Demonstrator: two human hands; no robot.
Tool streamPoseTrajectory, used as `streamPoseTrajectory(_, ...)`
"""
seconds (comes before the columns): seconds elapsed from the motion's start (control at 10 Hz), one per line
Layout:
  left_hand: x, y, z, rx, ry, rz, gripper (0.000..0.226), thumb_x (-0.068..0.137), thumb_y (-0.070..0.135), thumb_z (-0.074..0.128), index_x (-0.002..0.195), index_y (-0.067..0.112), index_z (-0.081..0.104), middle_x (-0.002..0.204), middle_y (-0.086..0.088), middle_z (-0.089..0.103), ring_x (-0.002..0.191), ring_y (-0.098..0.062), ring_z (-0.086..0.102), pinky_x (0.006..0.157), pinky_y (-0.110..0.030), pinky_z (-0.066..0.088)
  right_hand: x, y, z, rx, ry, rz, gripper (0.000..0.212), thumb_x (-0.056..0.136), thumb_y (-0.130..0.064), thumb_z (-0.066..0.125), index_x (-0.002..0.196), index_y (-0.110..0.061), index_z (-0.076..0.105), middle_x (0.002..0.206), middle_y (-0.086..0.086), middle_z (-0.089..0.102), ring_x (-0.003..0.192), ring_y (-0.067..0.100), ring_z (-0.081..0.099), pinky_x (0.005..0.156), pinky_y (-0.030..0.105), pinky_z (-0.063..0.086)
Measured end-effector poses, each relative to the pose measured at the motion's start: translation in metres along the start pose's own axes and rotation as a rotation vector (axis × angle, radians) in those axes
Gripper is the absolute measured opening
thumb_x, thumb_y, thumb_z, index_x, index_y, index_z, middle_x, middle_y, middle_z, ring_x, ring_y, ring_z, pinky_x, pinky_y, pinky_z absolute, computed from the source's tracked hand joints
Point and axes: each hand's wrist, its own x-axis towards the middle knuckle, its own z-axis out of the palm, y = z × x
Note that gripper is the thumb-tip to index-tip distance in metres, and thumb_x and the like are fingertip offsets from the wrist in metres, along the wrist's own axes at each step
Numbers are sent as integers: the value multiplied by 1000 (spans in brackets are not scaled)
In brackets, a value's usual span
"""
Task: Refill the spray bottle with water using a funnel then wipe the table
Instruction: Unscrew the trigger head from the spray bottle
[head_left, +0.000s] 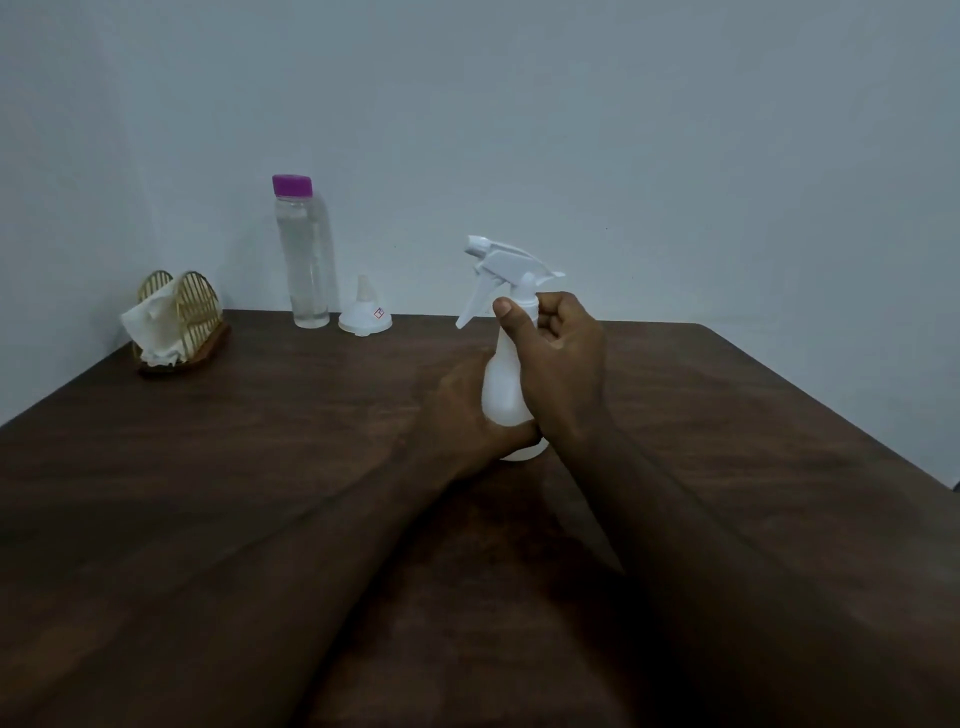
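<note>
A white spray bottle (503, 379) with a white trigger head stands upright on the dark wooden table (260, 441), near its middle. My left hand (467, 415) wraps around the bottle's lower body. My right hand (558, 353) grips the neck just below the trigger head, thumb in front. A clear water bottle (304, 260) with a purple cap stands at the back by the wall. A small white funnel (364, 312) lies upside down right beside it, spout pointing up.
A gold wire napkin holder (182, 322) with white paper napkins sits at the table's back left corner. A plain pale wall runs behind the table. The table's right edge slopes away at the far right.
</note>
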Motion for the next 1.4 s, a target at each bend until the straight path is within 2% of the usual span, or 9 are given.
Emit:
streamPoseTrajectory(0.1,-2,-4,-3,25,39,56,87,66,56,74,137,16,44,135,-2,54,121,-15,51,95,-22,35,-3,-6,1,35,-55,10,20,85,-26,77,95,-9,69,85,0,74,78,9,71,69,21,56)
streamPoseTrajectory(0.3,-8,1,-10,-11,35,114,90,61,53,80,135,14,47,127,10,52,115,-5,50,89,-13,33,-7,-9,-2,32,-122,-1,20,93,-26,67,94,-6,71,85,11,73,81,24,70,75,41,56)
streamPoseTrajectory(0.5,-16,10,-17,-141,-67,121,73,65,53,73,127,53,34,119,36,50,112,29,38,89,5,31,-16,0,0,24,-3,52,14,91,-40,66,96,-27,62,87,-6,72,80,6,69,72,30,58)
streamPoseTrajectory(0.6,-19,6,-13,-150,-8,82,98,61,59,75,141,30,26,125,26,45,121,9,45,96,-13,40,-19,-1,2,57,23,72,29,86,-43,72,102,-21,62,90,-5,72,81,6,71,71,32,60)
streamPoseTrajectory(0.7,-25,14,-10,-149,125,86,127,61,62,74,152,26,-5,141,5,46,127,-9,48,102,-29,41,-18,-1,-1,83,47,76,36,81,-41,78,102,-18,61,90,-4,72,80,5,70,69,27,59)
streamPoseTrajectory(0.9,-28,34,-18,-178,293,141,121,63,64,70,143,53,-20,155,0,32,127,-13,52,101,-40,47,-21,-6,-2,-1,80,31,39,75,-40,83,95,-18,57,81,-8,67,71,-4,65,56,12,50)
streamPoseTrajectory(1.0,-30,37,-18,-132,266,142,114,69,58,68,145,49,-17,142,1,50,121,-15,56,96,-48,49,-24,-8,1,-13,76,20,38,76,-41,83,95,-21,58,83,-7,69,73,-1,67,58,14,53)
streamPoseTrajectory(1.2,-26,35,-16,-137,294,147,105,82,51,59,149,35,-20,110,-4,69,95,-12,67,83,-43,55,-24,-11,2,-33,37,-16,29,79,-39,80,94,-18,66,83,-4,73,74,8,72,66,32,60)
streamPoseTrajectory(1.4,-14,29,-19,-149,280,172,98,85,53,52,154,19,-9,106,-7,70,92,-13,67,83,-32,53,-25,-14,1,24,-95,-74,18,93,-29,67,77,-20,67,57,-15,62,56,0,61,55,14,46)
